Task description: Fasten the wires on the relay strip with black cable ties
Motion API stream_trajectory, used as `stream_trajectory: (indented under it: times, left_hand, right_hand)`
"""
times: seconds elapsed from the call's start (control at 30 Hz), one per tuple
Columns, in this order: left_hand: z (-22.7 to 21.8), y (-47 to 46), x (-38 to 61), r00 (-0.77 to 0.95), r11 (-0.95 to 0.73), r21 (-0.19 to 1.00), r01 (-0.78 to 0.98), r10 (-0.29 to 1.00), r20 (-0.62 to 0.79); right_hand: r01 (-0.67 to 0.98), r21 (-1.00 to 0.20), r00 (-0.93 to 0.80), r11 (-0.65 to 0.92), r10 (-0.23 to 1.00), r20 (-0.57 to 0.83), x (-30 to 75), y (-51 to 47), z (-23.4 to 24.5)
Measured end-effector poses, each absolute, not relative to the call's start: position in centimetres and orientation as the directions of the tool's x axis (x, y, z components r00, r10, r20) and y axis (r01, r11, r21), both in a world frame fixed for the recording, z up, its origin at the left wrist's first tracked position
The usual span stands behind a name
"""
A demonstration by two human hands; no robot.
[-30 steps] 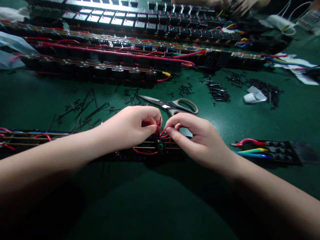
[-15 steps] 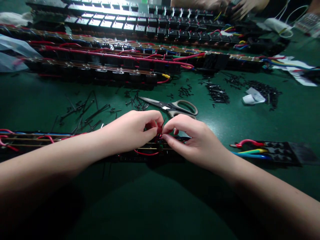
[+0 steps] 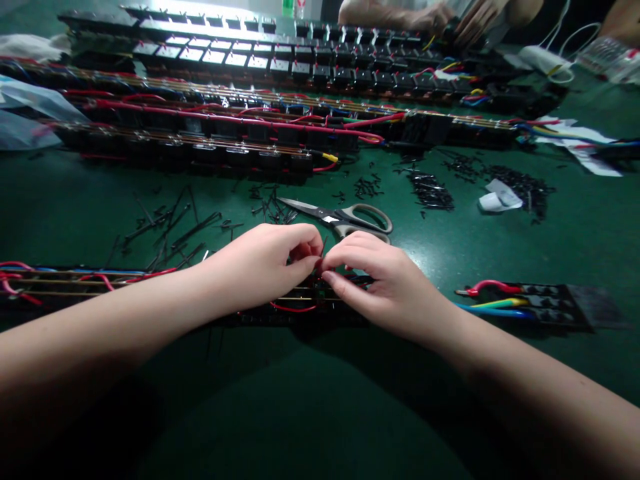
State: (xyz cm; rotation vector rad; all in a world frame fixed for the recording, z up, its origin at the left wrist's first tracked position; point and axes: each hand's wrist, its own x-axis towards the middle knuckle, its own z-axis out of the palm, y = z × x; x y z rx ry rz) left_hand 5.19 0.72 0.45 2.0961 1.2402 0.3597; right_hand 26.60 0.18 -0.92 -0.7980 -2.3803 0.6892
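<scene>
My left hand (image 3: 283,260) and my right hand (image 3: 385,277) meet over a long black wiring strip (image 3: 280,319) with brass-coloured rods and red wires. Thumb and fingers of both are pinched together, their tips almost touching. A thin dark cable tie (image 3: 326,243) pokes up between the fingertips; the rest of it is hidden by my fingers. Just beyond my hands lie scissors (image 3: 345,218) with grey-and-black handles, blades pointing left. Loose black cable ties (image 3: 175,223) are scattered behind my left forearm. At the strip's right end are thick red, yellow-green and blue wires (image 3: 500,303).
Several more wired black strips (image 3: 240,123) lie across the back of the green table. Piles of short black pieces (image 3: 433,190) and a crumpled white wrapper (image 3: 500,197) lie at the right. Another person's hands (image 3: 473,23) work at the far edge. Plastic bags (image 3: 35,113) lie at left.
My hands keep nearly the same pinch, their fingertips slightly lower over the strip. The view has shifted a little. Across the table, the other person's hands have moved slightly.
</scene>
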Motion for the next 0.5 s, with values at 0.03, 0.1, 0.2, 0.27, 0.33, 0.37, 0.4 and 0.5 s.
stream_trajectory:
  times: [0.03, 0.1, 0.2, 0.27, 0.33, 0.37, 0.4, 0.5]
  left_hand:
    - [1.1, 0.5, 5.1, 0.521, -0.375, 0.63, 0.68, 0.852, -0.055]
    - [2.6, 0.1, 4.3, 0.547, -0.503, 0.503, 0.703, 0.834, 0.069]
    - [4.8, 0.1, 1.9, 0.529, -0.556, 0.287, 0.78, 0.831, 0.173]
    - [5.5, 1.0, -0.5, 0.415, -0.424, 0.127, 0.897, 0.905, 0.091]
    - [5.4, 2.4, -3.0, 0.248, -0.252, -0.026, 0.967, 0.962, -0.111]
    - [5.2, 3.3, -4.1, 0.167, -0.194, -0.094, 0.976, 0.957, -0.239]
    - [5.0, 4.0, -5.0, 0.119, -0.176, -0.123, 0.977, 0.921, -0.372]
    - [4.7, 5.5, -5.9, 0.16, -0.207, -0.071, 0.976, 0.895, -0.417]
  right_hand:
    - [0.388, -0.605, -0.689, 0.695, 0.655, 0.311, 26.6, 0.2, -0.9]
    - [0.392, -0.61, -0.693, 0.689, 0.657, 0.296, 26.7, 0.2, -0.8]
    - [0.393, -0.631, -0.688, 0.669, 0.669, 0.281, 26.7, 0.2, -0.8]
    - [0.395, -0.632, -0.684, 0.667, 0.673, 0.283, 26.7, 0.2, -0.7]
    - [0.397, -0.631, -0.681, 0.667, 0.674, 0.285, 26.7, 0.2, -0.7]
    - [0.397, -0.631, -0.68, 0.667, 0.676, 0.286, 26.7, 0.1, -0.7]
    - [0.398, -0.632, -0.679, 0.665, 0.676, 0.285, 26.7, 0.1, -0.7]
    - [0.4, -0.63, -0.68, 0.666, 0.677, 0.283, 26.6, 0.1, -0.7]
